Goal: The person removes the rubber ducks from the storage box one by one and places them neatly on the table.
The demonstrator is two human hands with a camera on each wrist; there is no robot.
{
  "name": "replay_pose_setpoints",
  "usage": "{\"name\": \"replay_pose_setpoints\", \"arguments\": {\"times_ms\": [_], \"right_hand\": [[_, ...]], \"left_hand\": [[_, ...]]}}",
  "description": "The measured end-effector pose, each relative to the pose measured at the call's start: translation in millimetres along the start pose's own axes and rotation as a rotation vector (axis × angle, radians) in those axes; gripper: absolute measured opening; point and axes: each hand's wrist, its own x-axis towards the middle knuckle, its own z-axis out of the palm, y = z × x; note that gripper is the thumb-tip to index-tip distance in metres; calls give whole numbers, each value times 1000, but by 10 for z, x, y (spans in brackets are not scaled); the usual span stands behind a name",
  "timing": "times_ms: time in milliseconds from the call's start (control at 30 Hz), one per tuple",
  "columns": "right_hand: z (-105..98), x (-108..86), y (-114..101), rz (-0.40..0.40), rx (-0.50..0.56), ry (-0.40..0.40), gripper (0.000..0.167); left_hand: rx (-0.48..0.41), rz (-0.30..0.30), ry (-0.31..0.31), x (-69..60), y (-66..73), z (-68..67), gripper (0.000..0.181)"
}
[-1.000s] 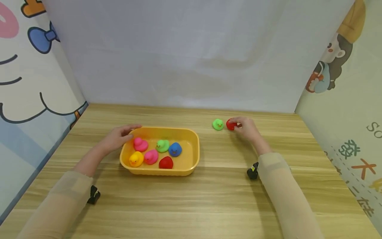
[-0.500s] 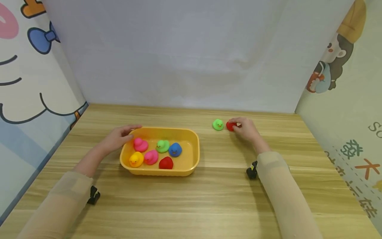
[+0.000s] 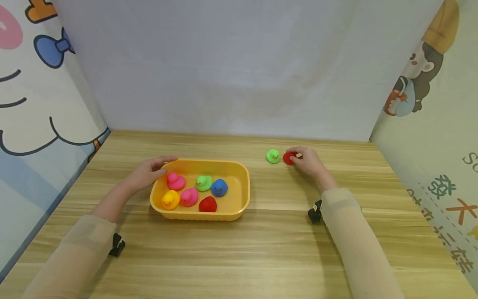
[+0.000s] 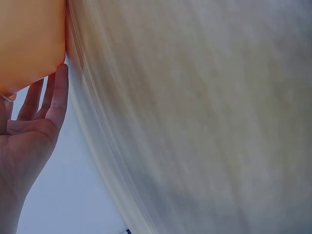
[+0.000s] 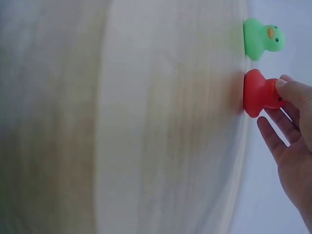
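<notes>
A yellow tray (image 3: 239, 210) stands left of centre on the wooden table, holding several small ducks. My left hand (image 3: 146, 173) rests on its upper left corner; in the left wrist view that hand (image 4: 31, 141) touches the tray wall (image 4: 34, 44) with fairly straight fingers. At the back right, my right hand (image 3: 308, 162) pinches a red duck (image 3: 288, 158) by its head between thumb and fingers. The right wrist view shows the red duck (image 5: 256, 92) standing on the table in the right hand (image 5: 295, 146). Beside it, not touching, sits a green duck (image 3: 273, 156).
Inside the tray lie two pink ducks, a yellow duck (image 3: 170, 200), a green duck (image 3: 203, 183), a blue duck (image 3: 219, 188) and a red one (image 3: 208, 204). Black devices (image 3: 315, 211) are at both wrists. A pale cloth (image 3: 239, 83) hangs behind the table.
The red duck at the right hand has shifted very slightly toward the table's front. The left hand and the tray have kept their places.
</notes>
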Motion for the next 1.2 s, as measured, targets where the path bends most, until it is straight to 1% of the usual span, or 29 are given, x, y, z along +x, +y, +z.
{"name": "replay_pose_setpoints", "arguments": {"times_ms": [200, 433, 567, 667, 867, 1033, 1200], "right_hand": [[-12, -23, -8, 13, 16, 1, 29], [-28, -60, -10, 49, 41, -19, 36], [-70, -75, -27, 70, 36, -25, 40], [-113, -87, -49, 65, 28, -26, 41], [-191, -130, -125, 49, 20, -56, 43], [-251, -142, -200, 53, 11, -84, 44], [-318, -140, -283, 32, 6, -87, 44]], "left_hand": [[-15, 1, -3, -3, 13, 3, 44], [-12, -9, -1, -7, 1, 11, 43], [-4, -6, 8, 0, -13, 10, 42], [-1, -6, 9, 10, -30, 12, 42], [-2, -18, 4, 23, -49, 12, 42], [1, -9, 5, 14, -49, 10, 43], [-1, -6, 6, 14, -43, 8, 42]]}}
